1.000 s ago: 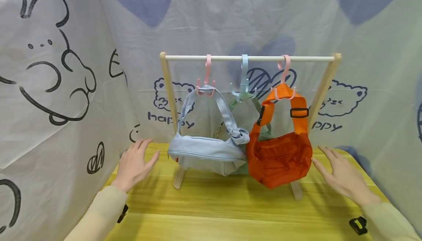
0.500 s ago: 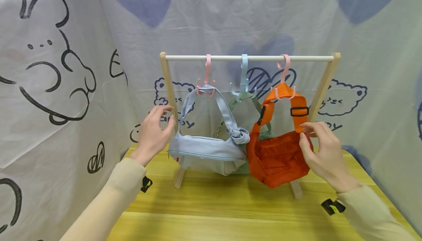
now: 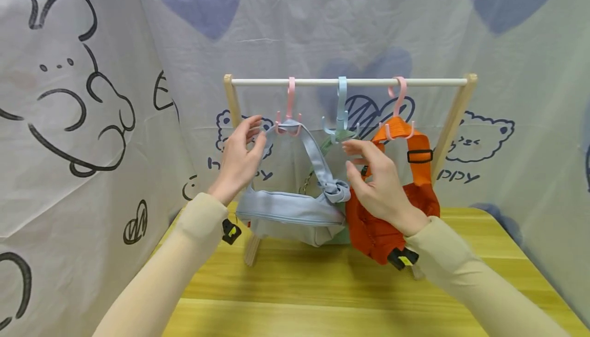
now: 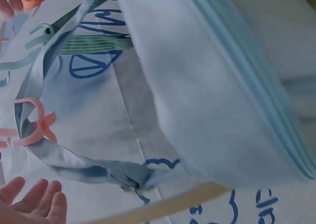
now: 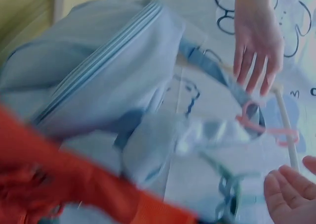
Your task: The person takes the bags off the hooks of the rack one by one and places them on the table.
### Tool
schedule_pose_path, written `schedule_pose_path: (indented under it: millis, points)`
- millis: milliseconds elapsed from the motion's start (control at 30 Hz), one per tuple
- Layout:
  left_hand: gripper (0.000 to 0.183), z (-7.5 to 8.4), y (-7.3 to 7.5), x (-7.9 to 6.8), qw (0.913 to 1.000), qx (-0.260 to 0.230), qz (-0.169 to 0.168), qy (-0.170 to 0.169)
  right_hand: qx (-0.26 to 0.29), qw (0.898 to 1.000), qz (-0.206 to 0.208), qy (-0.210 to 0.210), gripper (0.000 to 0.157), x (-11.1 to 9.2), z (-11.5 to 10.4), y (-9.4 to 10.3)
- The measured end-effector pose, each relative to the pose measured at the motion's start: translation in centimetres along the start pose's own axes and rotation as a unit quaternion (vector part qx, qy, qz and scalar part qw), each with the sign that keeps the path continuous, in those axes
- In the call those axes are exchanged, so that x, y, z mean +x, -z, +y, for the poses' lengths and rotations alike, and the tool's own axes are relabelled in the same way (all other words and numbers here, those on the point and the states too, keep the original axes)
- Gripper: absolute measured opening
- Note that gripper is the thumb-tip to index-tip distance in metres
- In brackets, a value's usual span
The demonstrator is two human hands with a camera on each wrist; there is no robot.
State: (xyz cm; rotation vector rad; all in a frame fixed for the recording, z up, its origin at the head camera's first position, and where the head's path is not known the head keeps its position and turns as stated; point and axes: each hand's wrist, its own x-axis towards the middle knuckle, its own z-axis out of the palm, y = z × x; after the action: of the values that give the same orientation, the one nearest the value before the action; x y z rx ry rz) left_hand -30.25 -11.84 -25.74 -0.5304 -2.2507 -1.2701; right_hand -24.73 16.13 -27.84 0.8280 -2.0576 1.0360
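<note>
A light blue shoulder bag hangs by its strap from a pink hook at the left of the rack. My left hand is raised beside that strap, fingers loosely bent and holding nothing. My right hand hovers in front of the orange bag, its thumb and fingers apart. Its fingertips are just below the light blue hook, which bears a green bag largely hidden behind the other two. In the right wrist view the left hand reaches down close to the pink hook and the blue strap.
A white rod on wooden posts makes up the rack, which stands on a yellow wood-grain table. Another pink hook carries the orange bag. Printed cloth closes off the back and sides.
Both hands have risen from low beside the rack. The left moved up and right to the blue strap; the right swept left, past the orange bag's strap, towards the middle. The bags still hang.
</note>
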Motion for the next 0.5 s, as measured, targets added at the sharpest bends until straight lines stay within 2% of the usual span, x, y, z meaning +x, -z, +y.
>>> schedule_pose_path:
  millis: [200, 333, 500]
  points:
    - [0.053, 0.7, -0.3, 1.1, 0.9978, -0.015, -0.036, 0.053, 0.037, 0.996, -0.064, -0.046, 0.051, 2.7, -1.3, -2.5]
    - [0.057, 0.8, -0.2, 1.7, 0.9949, -0.002, -0.056, 0.083, 0.031, 0.992, -0.091, -0.082, 0.057, 4.2, -1.5, -3.8]
    - [0.067, 0.8, 0.0, 2.3, 0.9876, 0.023, -0.098, 0.121, 0.039, 0.983, -0.118, -0.133, 0.062, 5.5, -0.9, -4.7]
